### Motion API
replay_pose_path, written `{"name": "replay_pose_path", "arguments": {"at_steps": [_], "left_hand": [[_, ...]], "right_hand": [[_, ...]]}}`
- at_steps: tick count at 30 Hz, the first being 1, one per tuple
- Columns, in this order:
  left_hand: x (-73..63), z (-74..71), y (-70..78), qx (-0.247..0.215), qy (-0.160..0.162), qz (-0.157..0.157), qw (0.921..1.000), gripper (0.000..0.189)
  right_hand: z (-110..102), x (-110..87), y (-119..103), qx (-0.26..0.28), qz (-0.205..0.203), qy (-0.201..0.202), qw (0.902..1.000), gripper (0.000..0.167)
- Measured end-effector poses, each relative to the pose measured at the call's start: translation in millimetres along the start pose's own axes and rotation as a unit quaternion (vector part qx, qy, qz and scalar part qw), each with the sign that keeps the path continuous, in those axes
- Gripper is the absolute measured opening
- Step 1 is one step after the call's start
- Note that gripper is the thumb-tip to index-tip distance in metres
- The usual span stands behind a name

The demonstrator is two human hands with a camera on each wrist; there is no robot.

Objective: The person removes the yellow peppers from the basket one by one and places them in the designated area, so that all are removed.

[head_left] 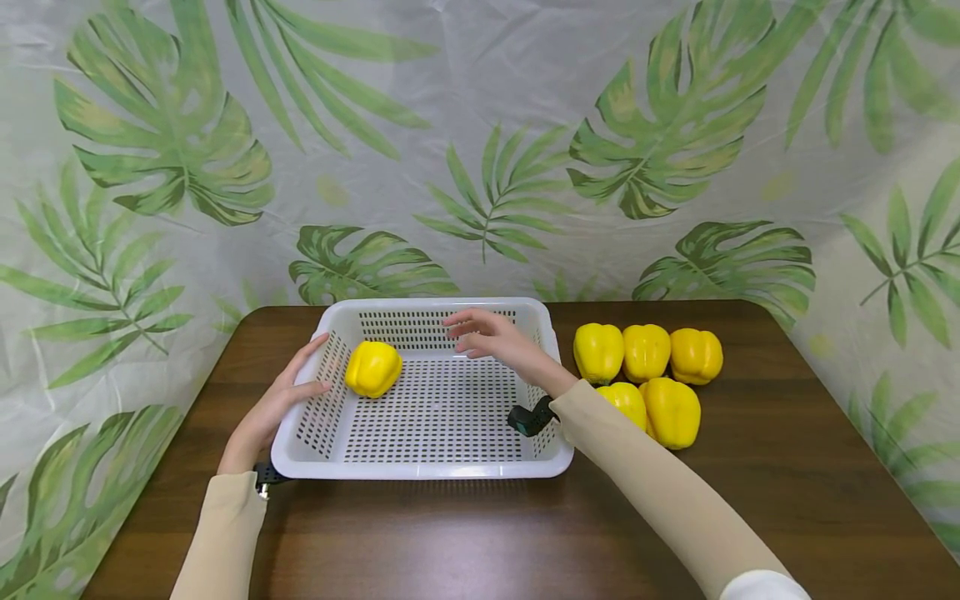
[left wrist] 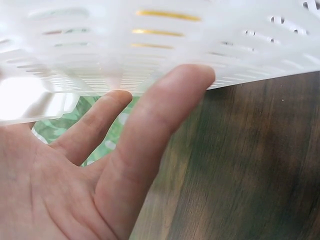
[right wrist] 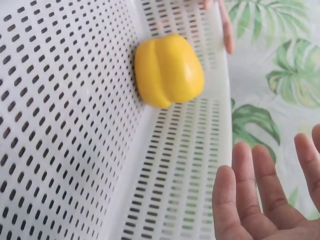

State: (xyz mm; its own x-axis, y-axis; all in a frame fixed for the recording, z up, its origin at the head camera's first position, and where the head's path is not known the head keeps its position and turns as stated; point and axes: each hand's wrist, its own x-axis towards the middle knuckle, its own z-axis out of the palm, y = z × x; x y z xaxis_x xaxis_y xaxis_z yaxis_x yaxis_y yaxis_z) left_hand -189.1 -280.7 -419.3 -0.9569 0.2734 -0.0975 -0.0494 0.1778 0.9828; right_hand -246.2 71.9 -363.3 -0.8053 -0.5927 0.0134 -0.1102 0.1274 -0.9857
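Observation:
A white perforated plastic basket (head_left: 435,471) stands on the brown table, with one yellow bell pepper (head_left: 373,369) inside near its left wall. The pepper also appears in the right wrist view (right wrist: 169,71). My left hand (head_left: 273,408) is at the basket's left side, thumb and fingers spread and fairly straight against it. In the left wrist view, the thumb (left wrist: 150,135) lies before the slotted wall. Over the basket's right half hovers my right hand (head_left: 498,340), fingers loosely bent and holding nothing; its fingers (right wrist: 225,195) show in the right wrist view.
Several yellow bell peppers (head_left: 672,412) sit in two rows on the table (head_left: 772,467), right of the basket. My right forearm passes over the front row, partly hiding one pepper. Behind the table hangs a leaf-patterned cloth (head_left: 517,100).

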Motion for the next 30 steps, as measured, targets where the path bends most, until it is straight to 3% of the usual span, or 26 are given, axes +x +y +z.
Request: {"name": "replay_pose_path", "arguments": {"at_steps": [18, 30], "left_hand": [[0.0, 0.5, 1.1, 0.009, 0.003, -0.003, 1.0, 0.075], [-1.4, 1.1, 2.1, 0.001, 0.002, -0.008, 1.0, 0.075]], "right_hand": [[31.7, 27.6, 7.0, -0.031, 0.014, -0.024, 0.9992, 0.039], [49.5, 41.7, 19.2, -0.045, 0.058, -0.062, 0.9954, 0.046]]}}
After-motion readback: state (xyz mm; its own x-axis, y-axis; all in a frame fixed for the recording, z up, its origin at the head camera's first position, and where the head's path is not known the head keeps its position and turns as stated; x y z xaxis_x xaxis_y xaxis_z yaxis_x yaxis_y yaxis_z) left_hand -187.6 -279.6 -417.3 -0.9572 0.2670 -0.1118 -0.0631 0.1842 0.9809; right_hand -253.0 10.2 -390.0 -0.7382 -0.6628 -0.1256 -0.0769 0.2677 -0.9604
